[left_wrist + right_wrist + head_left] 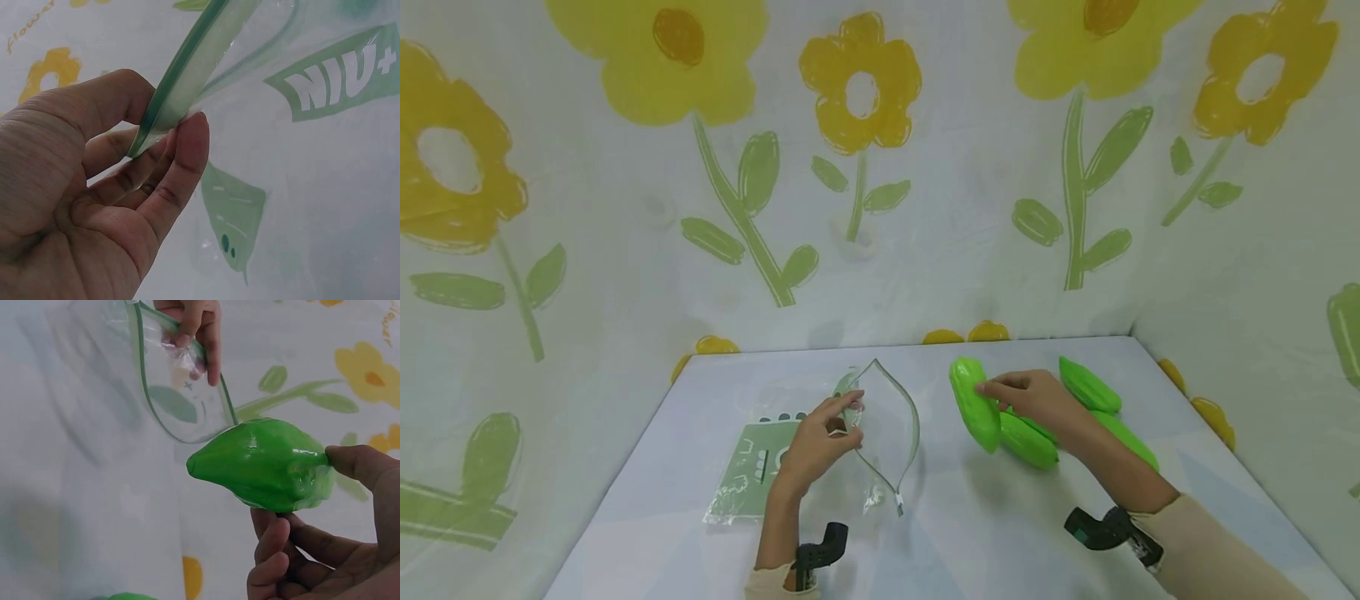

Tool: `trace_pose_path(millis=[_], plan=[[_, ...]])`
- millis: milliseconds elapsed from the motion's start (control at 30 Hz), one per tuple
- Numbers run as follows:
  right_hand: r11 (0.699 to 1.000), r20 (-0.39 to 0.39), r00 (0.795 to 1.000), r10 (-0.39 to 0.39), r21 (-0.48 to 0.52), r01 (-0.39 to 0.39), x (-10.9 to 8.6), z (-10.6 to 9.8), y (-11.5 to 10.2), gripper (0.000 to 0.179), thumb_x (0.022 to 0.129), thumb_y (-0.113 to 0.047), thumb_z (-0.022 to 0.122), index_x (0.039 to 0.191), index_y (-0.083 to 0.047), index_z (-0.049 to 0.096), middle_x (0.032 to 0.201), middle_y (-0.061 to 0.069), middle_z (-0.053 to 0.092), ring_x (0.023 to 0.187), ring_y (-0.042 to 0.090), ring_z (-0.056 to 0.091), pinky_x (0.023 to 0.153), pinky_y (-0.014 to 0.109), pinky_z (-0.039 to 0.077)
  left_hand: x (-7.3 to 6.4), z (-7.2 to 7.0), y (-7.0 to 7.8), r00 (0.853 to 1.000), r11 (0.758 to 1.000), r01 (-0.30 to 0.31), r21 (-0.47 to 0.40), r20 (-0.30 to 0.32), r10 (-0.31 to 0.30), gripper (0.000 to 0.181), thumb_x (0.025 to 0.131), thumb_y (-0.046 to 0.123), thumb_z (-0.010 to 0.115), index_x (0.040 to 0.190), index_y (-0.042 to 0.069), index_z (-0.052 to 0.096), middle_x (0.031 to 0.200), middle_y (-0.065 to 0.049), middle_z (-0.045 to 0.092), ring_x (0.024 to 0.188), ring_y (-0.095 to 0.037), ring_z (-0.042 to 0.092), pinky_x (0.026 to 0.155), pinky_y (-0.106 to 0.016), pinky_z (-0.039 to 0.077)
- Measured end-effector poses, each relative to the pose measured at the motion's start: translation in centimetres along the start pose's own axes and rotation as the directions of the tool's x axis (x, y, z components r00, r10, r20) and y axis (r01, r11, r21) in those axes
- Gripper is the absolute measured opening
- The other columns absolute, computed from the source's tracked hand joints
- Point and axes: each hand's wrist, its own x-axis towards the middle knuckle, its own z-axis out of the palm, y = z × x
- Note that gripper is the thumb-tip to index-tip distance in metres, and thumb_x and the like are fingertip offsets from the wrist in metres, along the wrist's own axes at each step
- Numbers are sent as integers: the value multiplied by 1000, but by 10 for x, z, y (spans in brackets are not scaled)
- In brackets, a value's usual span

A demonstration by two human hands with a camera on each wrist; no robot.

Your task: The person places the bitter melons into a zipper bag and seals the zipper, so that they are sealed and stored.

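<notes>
My left hand (811,446) pinches the rim of a clear zip bag (915,417) with a green zip strip. Its mouth gapes toward the right, and a slider hangs at the near end. Printed lettering and a leaf shape show on the bag (344,75) in the left wrist view. Between thumb and fingers, my right hand (1033,404) holds a glossy bright green oblong packet (976,408), raised to the right of the bag mouth. In the right wrist view the packet (262,464) tapers to a blunt tip pointing at the bag side; what it contains is hidden.
Several like green packets (1090,388) lie on the white table (925,554) under and beyond my right forearm. A flat clear package with a green print (748,479) lies left of my left hand. Flower-printed cloth (940,250) rises behind the table.
</notes>
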Motion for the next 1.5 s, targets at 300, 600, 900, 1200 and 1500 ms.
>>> trace_pose_path(millis=[300, 600, 900, 1200, 1500], plan=[[983, 19, 999, -46, 176, 42, 16, 18, -13, 53, 91, -43, 71, 120, 1, 68, 88, 5, 63, 85, 20, 58, 86, 35, 48, -1, 2, -1, 1000, 1000, 5, 8, -19, -5, 56, 87, 0, 69, 139, 19, 60, 123, -7, 61, 88, -20, 62, 72, -30, 50], [964, 59, 995, -76, 261, 58, 30, 37, -29, 49, 93, -36, 71, 120, 4, 67, 91, 8, 66, 81, 17, 61, 85, 32, 50, 0, -5, -5, 1000, 1000, -24, -13, 12, 25, 57, 87, 8, 71, 141, 23, 60, 125, 0, 60, 87, -18, 63, 72, -32, 52], [972, 53, 998, -44, 234, 31, 44, 59, -35, 52, 91, -36, 73, 121, 6, 66, 95, 9, 72, 83, 20, 67, 79, 30, 54, 0, -3, -6, 1000, 1000, -10, 29, 6, 10, 57, 87, 8, 69, 140, 25, 60, 124, 1, 60, 88, -17, 63, 73, -33, 52], [990, 88, 995, -56, 137, 43, 49, 74, -38, 48, 89, -39, 74, 114, 2, 72, 95, 6, 72, 87, 24, 69, 80, 35, 55, 1, -3, -7, 1000, 1000, -16, 15, -5, 16, 56, 86, 8, 71, 139, 23, 61, 123, -1, 61, 92, -18, 63, 74, -31, 53], [998, 106, 993, -44, 44, 39, 53, 86, -33, 49, 90, -37, 74, 118, 4, 70, 93, 6, 71, 84, 25, 70, 84, 42, 55, 1, 0, -7, 1000, 1000, -18, -24, -17, 18, 58, 85, 4, 71, 139, 23, 61, 124, -1, 61, 90, -19, 63, 72, -32, 53]])
